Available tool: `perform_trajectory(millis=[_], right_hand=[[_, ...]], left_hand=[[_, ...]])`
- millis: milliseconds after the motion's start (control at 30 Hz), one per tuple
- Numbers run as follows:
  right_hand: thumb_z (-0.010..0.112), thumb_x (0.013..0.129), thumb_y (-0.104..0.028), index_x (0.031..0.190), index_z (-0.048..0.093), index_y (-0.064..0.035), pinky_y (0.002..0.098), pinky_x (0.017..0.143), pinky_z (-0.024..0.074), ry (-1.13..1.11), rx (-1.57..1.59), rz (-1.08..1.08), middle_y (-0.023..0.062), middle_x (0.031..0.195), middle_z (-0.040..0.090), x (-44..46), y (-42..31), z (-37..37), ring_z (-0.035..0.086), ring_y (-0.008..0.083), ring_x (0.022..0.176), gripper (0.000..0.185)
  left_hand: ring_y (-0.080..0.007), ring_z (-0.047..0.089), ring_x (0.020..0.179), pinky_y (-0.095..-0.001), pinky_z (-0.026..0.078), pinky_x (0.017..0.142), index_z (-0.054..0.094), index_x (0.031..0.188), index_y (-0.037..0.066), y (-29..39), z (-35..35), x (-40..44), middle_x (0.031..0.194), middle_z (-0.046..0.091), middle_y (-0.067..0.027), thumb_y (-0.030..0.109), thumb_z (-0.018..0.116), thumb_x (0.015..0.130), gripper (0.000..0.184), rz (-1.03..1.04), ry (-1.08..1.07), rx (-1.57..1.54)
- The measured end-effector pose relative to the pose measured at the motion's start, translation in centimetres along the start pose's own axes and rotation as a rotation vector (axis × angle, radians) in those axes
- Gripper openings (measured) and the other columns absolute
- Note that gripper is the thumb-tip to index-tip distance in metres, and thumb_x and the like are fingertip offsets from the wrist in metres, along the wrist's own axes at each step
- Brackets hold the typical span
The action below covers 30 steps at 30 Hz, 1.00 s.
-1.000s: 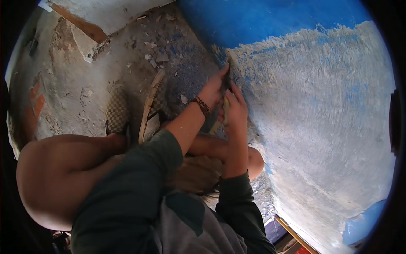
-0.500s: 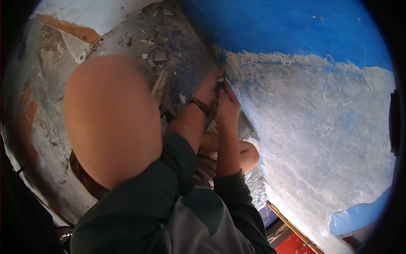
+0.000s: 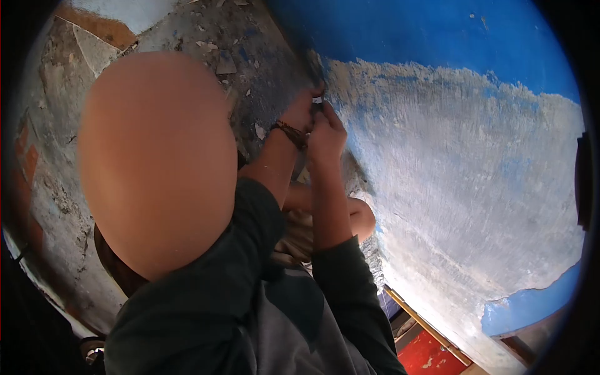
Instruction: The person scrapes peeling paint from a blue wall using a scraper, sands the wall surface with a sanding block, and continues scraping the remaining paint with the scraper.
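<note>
My left hand [image 3: 299, 111], with a dark braided bracelet [image 3: 289, 134] at its wrist, is closed at the foot of the wall. Right beside it, my right hand [image 3: 327, 136] is wrapped round a small scraper-like tool [image 3: 317, 100]. Only a short shiny bit of this tool shows between the hands, so its exact kind is unclear. My left fingers close around its far end, partly hidden. Both hands are against the edge of the wall [image 3: 437, 162], which is bare and greyish white low down, with ragged blue paint [image 3: 425, 31] beyond.
My bent knee [image 3: 159, 156] fills the left side. Paint flakes and broken chips [image 3: 226, 62] litter the rough grey floor [image 3: 250, 81]. A patch of blue paint [image 3: 531, 306] remains at the lower right, near a red surface [image 3: 431, 356] and a wooden strip [image 3: 428, 325].
The whole view has shifted a little, so the wall, knee and hands sit higher and further left. Both hands keep their grip at nearly the same spot by the wall.
</note>
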State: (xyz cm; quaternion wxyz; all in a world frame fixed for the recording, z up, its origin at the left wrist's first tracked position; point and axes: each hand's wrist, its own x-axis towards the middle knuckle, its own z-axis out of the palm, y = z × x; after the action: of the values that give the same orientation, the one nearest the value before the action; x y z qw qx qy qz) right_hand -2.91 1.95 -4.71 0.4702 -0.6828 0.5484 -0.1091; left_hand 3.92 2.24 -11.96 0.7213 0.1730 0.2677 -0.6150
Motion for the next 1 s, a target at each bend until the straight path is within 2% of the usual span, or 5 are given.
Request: perform_trajectory(millis=[167, 233, 400, 433, 1000], right_hand=[[0.043, 0.087, -0.016, 0.126, 0.049, 0.0041, 0.0329, 0.079, 0.0460, 0.051, 0.043, -0.064, 0.0225, 0.099, 0.063, 0.5, 0.9, 1.3, 0.062, 0.0265, 0.087, 0.044], [0.047, 0.088, -0.010, 0.127, 0.048, 0.0042, 0.0248, 0.057, 0.0420, 0.008, 0.025, -0.026, 0.0103, 0.089, 0.061, 0.0, -0.6, 1.8, 0.052, 0.0110, 0.065, 0.042], [0.045, 0.087, -0.013, 0.126, 0.049, 0.0030, 0.0300, 0.076, 0.0422, 0.062, 0.043, -0.004, 0.0160, 0.103, 0.059, -0.5, -0.9, 1.1, 0.055, 0.0209, 0.088, 0.042], [0.042, 0.087, -0.016, 0.125, 0.051, 0.0010, 0.0357, 0.090, 0.0420, 0.060, -0.057, 0.062, 0.0212, 0.118, 0.057, -0.9, -1.5, 0.8, 0.056, 0.0298, 0.107, 0.043], [0.047, 0.084, -0.014, 0.120, 0.054, 0.0048, 0.0347, 0.093, 0.0408, 0.019, 0.164, 0.114, 0.0213, 0.117, 0.057, 0.9, -0.3, 0.4, 0.055, 0.0299, 0.110, 0.041]], left_hand=[[-0.0151, 0.051, 0.074, -0.0347, 0.044, 0.066, 0.057, 0.095, 0.004, 0.5, 0.8, -1.2, 0.085, 0.057, -0.0089, 0.033, 0.055, 0.087, 0.030, 0.106, 0.116, 0.167], [-0.0154, 0.052, 0.077, -0.0352, 0.045, 0.068, 0.057, 0.100, 0.003, 0.5, -0.2, -0.7, 0.088, 0.057, -0.0096, 0.031, 0.056, 0.087, 0.031, 0.184, 0.074, 0.192], [-0.0276, 0.054, 0.077, -0.0445, 0.045, 0.065, 0.044, 0.117, -0.005, 0.4, -0.4, 3.2, 0.096, 0.055, -0.0186, 0.046, 0.056, 0.085, 0.061, 0.229, 0.270, 0.346], [-0.0276, 0.054, 0.077, -0.0445, 0.045, 0.065, 0.044, 0.117, -0.005, 0.2, -0.5, 2.9, 0.096, 0.055, -0.0186, 0.046, 0.056, 0.085, 0.061, 0.226, 0.265, 0.347], [-0.0240, 0.047, 0.055, -0.0422, 0.035, 0.047, 0.055, 0.090, 0.005, 0.3, 0.2, 2.1, 0.073, 0.055, -0.0103, 0.046, 0.059, 0.082, 0.042, 0.025, 0.206, 0.170]])
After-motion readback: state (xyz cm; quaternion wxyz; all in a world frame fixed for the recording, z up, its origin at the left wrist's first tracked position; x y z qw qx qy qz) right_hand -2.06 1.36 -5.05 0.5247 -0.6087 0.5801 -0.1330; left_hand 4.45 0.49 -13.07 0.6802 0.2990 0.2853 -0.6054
